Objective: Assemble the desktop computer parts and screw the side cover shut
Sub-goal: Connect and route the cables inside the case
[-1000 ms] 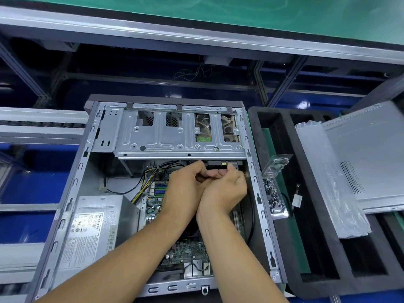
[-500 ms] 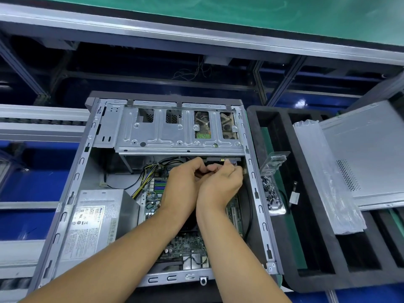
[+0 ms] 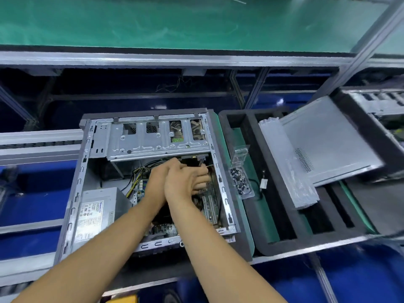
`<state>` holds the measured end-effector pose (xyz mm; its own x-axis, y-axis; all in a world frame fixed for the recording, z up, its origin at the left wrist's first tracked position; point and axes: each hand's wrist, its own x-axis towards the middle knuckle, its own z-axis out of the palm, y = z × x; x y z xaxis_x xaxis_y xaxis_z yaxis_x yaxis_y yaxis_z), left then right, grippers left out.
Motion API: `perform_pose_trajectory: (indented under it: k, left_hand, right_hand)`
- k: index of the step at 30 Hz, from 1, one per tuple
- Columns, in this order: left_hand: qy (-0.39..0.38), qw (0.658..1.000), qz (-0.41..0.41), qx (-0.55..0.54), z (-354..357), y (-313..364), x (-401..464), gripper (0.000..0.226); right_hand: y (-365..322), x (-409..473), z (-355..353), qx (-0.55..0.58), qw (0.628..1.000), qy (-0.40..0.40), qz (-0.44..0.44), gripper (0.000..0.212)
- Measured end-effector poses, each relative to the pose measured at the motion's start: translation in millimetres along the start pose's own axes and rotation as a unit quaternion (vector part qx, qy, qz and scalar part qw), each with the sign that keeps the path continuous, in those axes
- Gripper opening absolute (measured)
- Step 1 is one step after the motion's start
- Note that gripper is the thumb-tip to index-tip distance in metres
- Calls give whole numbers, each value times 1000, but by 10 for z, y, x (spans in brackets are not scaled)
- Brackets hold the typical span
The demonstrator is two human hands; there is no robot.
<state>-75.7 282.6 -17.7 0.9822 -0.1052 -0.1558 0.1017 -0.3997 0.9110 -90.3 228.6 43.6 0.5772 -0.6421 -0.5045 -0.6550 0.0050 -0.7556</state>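
The open grey computer case (image 3: 77, 193) lies on its side, with the silver drive cage (image 3: 153, 143) at its far end and the power supply (image 3: 96, 213) at the near left. Both my hands reach in just under the cage, above the motherboard (image 3: 210, 204). My left hand (image 3: 158, 182) lies partly behind my right hand (image 3: 185, 182), so its fingers are hidden. The right hand's fingers curl just below a dark cable connector (image 3: 201, 158); the blur hides whether they hold it. The silver side cover (image 3: 328, 138) leans in the tray to the right.
A black foam tray (image 3: 251, 217) stands right of the case. It holds an open clear box of screws (image 3: 240, 182), a small tagged cable (image 3: 263, 182) and a plastic sleeve (image 3: 288, 167). Yellow-black wires (image 3: 136, 173) run from the power supply. A conveyor rail (image 3: 39, 136) passes at the left.
The view has swung left and pulled back. My hands have dropped slightly from the connector under the cage, and the right hand's fingers now spread lower.
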Motion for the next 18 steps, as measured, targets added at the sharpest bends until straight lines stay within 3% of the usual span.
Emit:
perform_pose_trajectory:
  k: [5,7,9,11,14,16,18]
  left_hand:
    - [-1,998,19,64,-45,-38,-48,35]
    - [-6,986,69,149,-17,2,-5,32]
    - [-39,976,108,183,8,-57,51,21]
    - [-77,970,113,202,25,-134,74,29]
    - [-82,957,112,255,84,-159,115,33]
    - [-71,951,120,274,137,-133,140,32]
    - [-46,953,111,278,173,-94,149,31]
  right_hand:
    - [-77,-120,-276,-105,988,-45,-108,72]
    - [-169,40,-527,-92,969,-83,-212,55]
    - [-269,407,-836,-82,952,-10,-295,27]
    - [-263,955,-1168,-87,952,85,-281,12]
    - [33,1813,-1644,-192,955,84,-209,17]
    - [332,2261,-1890,-330,919,18,-215,27]
    - [560,2580,-2025,-485,836,-56,-249,35]
